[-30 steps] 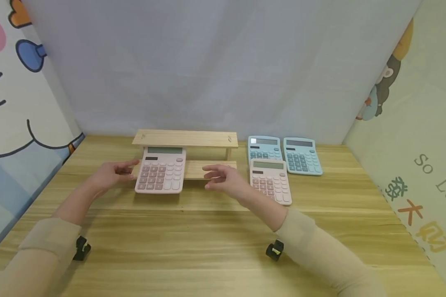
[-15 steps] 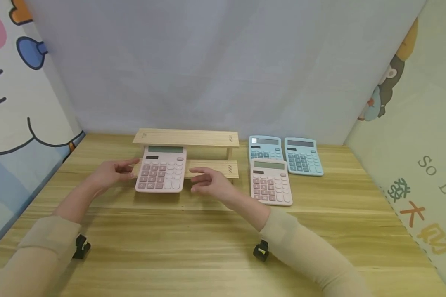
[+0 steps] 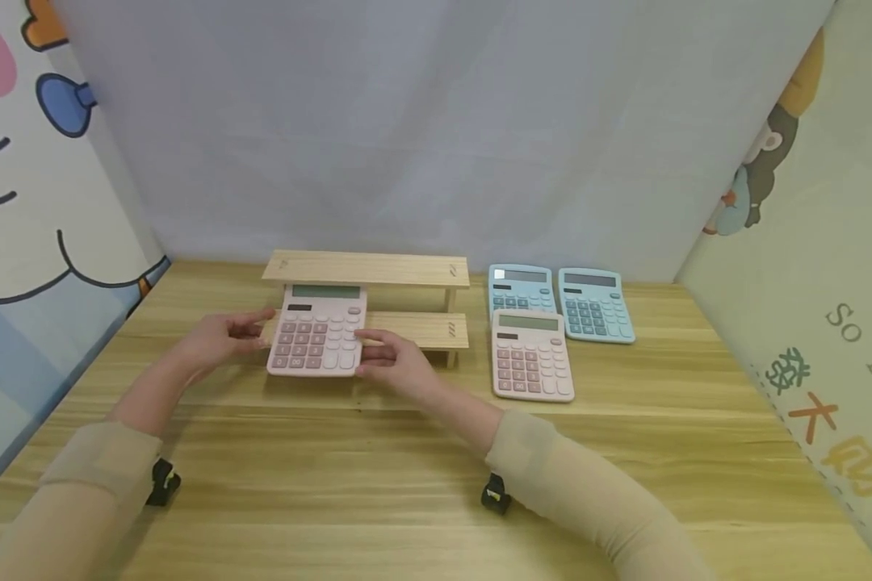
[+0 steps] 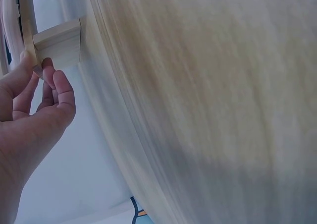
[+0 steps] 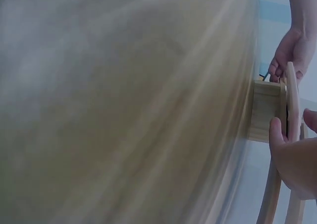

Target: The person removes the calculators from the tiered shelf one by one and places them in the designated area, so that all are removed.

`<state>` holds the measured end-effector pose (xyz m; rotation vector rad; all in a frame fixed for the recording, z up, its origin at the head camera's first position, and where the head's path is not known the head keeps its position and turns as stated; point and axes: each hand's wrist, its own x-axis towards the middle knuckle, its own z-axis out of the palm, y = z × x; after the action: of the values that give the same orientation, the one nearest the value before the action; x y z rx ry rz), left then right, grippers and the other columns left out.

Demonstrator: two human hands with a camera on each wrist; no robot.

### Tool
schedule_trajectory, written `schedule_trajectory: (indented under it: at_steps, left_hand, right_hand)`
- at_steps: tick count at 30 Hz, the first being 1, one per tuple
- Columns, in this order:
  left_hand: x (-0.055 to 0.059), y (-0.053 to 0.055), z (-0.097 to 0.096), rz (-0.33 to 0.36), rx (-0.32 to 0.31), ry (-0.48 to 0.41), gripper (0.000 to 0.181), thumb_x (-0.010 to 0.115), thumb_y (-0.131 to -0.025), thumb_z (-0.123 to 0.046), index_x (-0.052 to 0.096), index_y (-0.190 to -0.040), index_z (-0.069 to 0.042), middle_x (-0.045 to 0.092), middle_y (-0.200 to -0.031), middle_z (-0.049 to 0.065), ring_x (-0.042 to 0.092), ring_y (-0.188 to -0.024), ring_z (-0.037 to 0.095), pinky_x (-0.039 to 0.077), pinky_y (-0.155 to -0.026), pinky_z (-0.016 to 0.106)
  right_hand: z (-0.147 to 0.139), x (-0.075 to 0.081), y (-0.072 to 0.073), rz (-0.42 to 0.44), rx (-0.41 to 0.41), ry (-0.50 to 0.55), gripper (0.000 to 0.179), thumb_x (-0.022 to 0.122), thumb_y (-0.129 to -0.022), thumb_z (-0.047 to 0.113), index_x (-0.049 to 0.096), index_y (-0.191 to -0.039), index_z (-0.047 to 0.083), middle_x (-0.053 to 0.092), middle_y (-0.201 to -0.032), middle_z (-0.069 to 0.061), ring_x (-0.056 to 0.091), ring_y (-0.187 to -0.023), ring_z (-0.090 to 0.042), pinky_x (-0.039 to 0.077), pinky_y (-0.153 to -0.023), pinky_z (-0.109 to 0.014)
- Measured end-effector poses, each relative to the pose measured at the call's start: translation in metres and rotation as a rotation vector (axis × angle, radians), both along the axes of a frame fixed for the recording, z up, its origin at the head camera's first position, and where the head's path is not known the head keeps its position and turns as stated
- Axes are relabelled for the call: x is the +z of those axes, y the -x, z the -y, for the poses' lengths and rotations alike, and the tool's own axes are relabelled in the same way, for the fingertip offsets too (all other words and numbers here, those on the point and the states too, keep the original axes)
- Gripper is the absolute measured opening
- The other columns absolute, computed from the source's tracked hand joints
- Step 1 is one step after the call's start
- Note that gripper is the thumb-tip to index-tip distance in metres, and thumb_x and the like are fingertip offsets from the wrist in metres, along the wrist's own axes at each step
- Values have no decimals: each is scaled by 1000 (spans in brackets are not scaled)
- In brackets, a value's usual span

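A pink calculator [image 3: 312,331] lies on the left part of the lower board of a two-tier wooden shelf [image 3: 421,329], its front end jutting past the board. At the shelf's left end, my left hand [image 3: 218,343] pinches the lower board; the thumb and fingers meet around the board's end in the left wrist view, beside a wooden leg [image 4: 59,43]. My right hand [image 3: 396,367] holds the calculator's right edge near the front corner. In the right wrist view, its thumb [image 5: 275,130] is on the underside and the fingers are over the key side of the calculator [image 5: 292,102].
Right of the shelf, a second pink calculator [image 3: 532,367] overlaps a blue calculator [image 3: 519,286] behind it. Another blue calculator [image 3: 596,311] lies beside them. The wooden table [image 3: 349,492] meets a pale cloth [image 3: 392,145] at the back and printed panels at both sides.
My right hand has moved left from the shelf's right side to the pink calculator's right edge and taken hold there. The left hand stays at the shelf's left end.
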<state>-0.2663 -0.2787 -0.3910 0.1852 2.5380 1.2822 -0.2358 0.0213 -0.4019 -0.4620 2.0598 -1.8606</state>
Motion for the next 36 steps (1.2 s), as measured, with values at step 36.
schedule_trajectory:
  at_steps: [36]
  left_hand:
    - [-5, 2, 0, -19, -6, -1, 61, 57, -94, -16, 30, -148, -8, 37, -139, 29, 36, -126, 37, 35, -103, 50]
  right_hand:
    - [8, -5, -7, 149, -119, 150, 57, 66, -77, -12, 55, -130, 7, 62, -116, -17, 64, -99, -22, 53, -85, -30]
